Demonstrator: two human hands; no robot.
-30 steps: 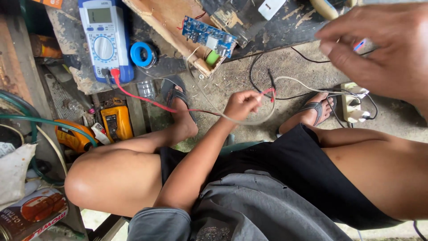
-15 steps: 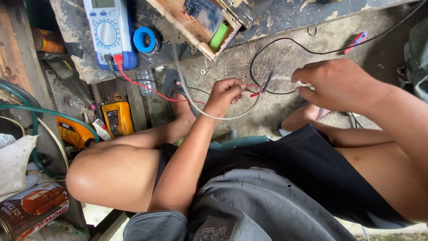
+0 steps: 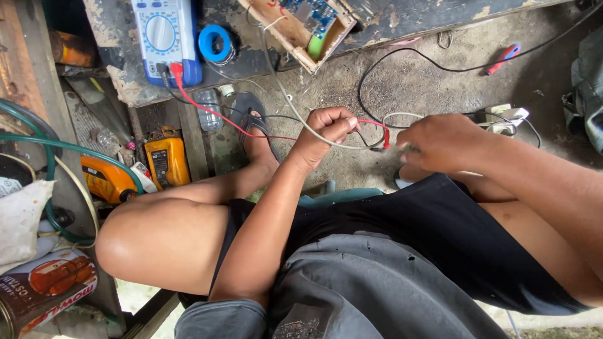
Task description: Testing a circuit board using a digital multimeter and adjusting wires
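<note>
Just right of the left hand (image 3: pixel 326 129), the red probe (image 3: pixel 385 137) nearly touches the right hand (image 3: pixel 443 141).

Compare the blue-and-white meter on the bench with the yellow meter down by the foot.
The blue-and-white meter lies on the worn bench top with a red lead and a dark lead plugged into its lower end; the yellow meter sits lower, on the floor clutter, with no leads visibly plugged in. The blue-and-white one looks larger and shows a big round dial; the yellow one is smaller and darker-faced. Both are handheld, rectangular testers.
</note>
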